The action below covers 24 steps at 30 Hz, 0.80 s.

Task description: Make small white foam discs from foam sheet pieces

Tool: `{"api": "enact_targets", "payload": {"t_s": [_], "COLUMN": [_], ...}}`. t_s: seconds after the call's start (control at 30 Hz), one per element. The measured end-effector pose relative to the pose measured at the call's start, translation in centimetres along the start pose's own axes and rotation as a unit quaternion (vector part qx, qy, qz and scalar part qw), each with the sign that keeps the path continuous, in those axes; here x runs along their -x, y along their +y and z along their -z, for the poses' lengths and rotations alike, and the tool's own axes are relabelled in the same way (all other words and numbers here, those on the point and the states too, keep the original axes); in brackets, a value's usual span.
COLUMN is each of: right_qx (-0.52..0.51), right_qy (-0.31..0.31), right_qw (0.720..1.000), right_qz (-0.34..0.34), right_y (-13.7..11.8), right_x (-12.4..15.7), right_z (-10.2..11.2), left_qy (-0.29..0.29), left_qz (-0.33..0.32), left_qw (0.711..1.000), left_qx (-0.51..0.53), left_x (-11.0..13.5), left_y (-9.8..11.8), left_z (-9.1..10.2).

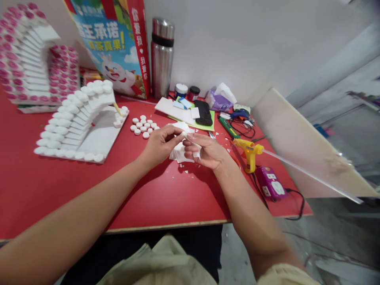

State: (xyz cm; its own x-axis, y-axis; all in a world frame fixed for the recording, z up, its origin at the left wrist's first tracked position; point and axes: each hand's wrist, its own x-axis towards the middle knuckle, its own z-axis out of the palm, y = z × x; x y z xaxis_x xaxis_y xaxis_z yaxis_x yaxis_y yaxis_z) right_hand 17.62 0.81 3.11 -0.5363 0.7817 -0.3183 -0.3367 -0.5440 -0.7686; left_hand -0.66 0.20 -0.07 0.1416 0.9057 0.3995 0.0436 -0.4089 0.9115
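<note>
My left hand [162,144] and my right hand [208,150] meet over the middle of the table. Between their fingertips is a small white piece [184,134], pinched from both sides; its exact kind is too small to make out. A scrap of white paper [196,154] shows at the curled fingers of my right hand. Beneath both hands lie white paper sheets [179,154], partly hidden. Left of my left hand sits a group of round white discs [143,126]. Further left stands a white model staircase [80,122] edged with similar discs.
A pink-and-white stair model [22,67], a printed bag [118,51] and a steel flask [162,59] stand at the back. To the right lie a yellow glue gun [249,152] with a long clear stick and a purple power box [270,183] with cables. White scraps dot the red table [178,202].
</note>
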Motion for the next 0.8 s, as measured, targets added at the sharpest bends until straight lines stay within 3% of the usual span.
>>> {"api": "enact_targets", "payload": {"t_s": [0.1,0.17,0.27,0.4,0.53,0.6,0.73,0.8], "right_qx": [0.078,0.164,0.296,0.443,0.502,0.494,0.427,0.405], "right_qy": [0.019,0.06,0.122,0.173,0.206,0.226,0.232,0.233], "right_qw": [0.995,0.977,0.924,0.84,0.785,0.785,0.838,0.851], "right_qz": [0.057,0.124,0.21,0.262,0.298,0.297,0.249,0.24], "right_y": [0.2,0.5,0.8,1.1,1.3,1.3,1.2,1.1], "right_x": [0.1,0.1,0.1,0.3,0.4,0.4,0.2,0.2], "right_z": [-0.1,-0.2,-0.4,-0.6,-0.8,-0.8,-1.1,-1.3], "left_qy": [0.004,0.014,0.03,0.042,0.037,0.038,0.052,0.056], "left_qz": [0.062,0.1,0.141,0.165,0.174,0.174,0.156,0.135], "left_qw": [0.995,0.989,0.978,0.97,0.965,0.965,0.97,0.977], "left_qx": [0.073,0.111,0.153,0.171,0.191,0.194,0.18,0.158], "left_x": [0.1,0.2,0.3,0.2,0.2,0.2,0.3,0.3], "left_y": [0.4,0.6,0.5,0.5,0.7,0.7,0.3,0.1], "left_z": [-0.2,-0.4,-0.6,-0.6,-0.8,-0.8,-0.8,-0.8]}}
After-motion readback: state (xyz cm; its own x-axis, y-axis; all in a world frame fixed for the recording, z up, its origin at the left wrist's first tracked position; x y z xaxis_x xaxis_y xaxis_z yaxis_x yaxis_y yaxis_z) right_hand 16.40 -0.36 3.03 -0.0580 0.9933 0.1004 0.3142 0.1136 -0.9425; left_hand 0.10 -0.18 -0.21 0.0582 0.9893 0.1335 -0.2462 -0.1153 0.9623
